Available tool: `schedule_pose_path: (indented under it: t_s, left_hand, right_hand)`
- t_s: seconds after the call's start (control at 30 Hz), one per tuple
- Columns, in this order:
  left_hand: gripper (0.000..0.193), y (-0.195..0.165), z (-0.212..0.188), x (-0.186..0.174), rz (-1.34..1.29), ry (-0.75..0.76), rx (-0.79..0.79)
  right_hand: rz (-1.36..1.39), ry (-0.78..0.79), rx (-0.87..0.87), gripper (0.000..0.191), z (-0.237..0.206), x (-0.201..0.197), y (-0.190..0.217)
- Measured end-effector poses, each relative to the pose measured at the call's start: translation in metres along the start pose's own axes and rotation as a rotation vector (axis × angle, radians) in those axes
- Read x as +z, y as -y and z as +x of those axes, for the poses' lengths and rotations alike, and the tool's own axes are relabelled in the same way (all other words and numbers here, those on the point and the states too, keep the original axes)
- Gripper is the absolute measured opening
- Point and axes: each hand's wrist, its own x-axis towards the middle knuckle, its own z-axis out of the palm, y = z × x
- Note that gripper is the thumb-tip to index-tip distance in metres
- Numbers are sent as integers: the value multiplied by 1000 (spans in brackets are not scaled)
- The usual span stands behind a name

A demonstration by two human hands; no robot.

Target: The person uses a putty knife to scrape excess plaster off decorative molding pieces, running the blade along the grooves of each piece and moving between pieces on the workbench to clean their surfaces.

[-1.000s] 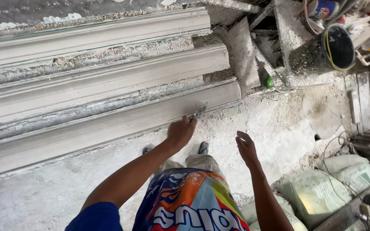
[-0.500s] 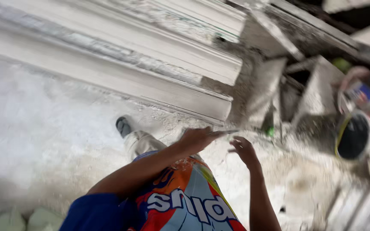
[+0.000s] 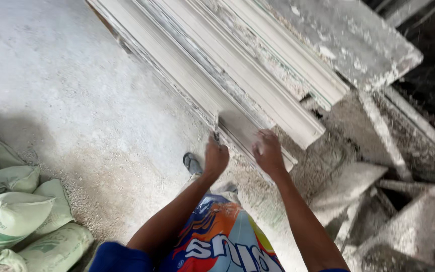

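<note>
Down at my left lie several pale green sacks [image 3: 21,221], stuffed full and closed, so I cannot see what fills them; they are heaped against one another on the dusty floor [image 3: 76,90].

My left hand [image 3: 216,157] is curled shut around a small dark tool [image 3: 216,136], whose tip pokes up at the lower end of the nearest plaster moulding [image 3: 237,126]. My right hand [image 3: 268,151] is loosely open, fingers spread, resting on that same end just beside the left. The moulding is a long white strip with stepped, ridged profiles, powdery and chipped along its length. It lies at the front of a row of like strips [image 3: 258,65] running diagonally from upper left down to me, with a rough grey slab [image 3: 348,35] above them.

The strip's cut end stops right at my hands. To the left of its long edge the floor opens wide toward the sacks. To the right it is crowded: broken plaster blocks [image 3: 409,226] and rubble lie close by. My sandalled foot [image 3: 192,163] stands just below my left hand.
</note>
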Motion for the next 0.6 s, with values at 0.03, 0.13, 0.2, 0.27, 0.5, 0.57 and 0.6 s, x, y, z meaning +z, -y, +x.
schedule_pose_path:
  t_s: [0.03,0.13,0.2,0.27,0.5,0.57,0.6]
  left_hand:
    - [71,-7,0,8,-66,44,-77]
    - [77,-32,-9,23,-100,81,-113]
    - [83,-48,-10,24,-72,116,-138]
    - [91,-58,4,17,-55,183,-223]
    - [73,-50,77,-14,-2,-128,-91]
    - [75,-47,63,-3,26,-65,-116]
    - [76,-48,52,5,36,-37,-124]
  right_hand:
    - [-114,73,-43,43,9,3,6]
    - [-185,33,-219,52,18,7,18]
    - [-212,55,-192,56,13,10,19]
    - [-235,43,-193,57,12,11,19]
    - [-223,-7,-195,56,9,11,21]
    - [-210,-3,-175,56,9,13,23]
    - [-215,4,-156,56,9,14,24]
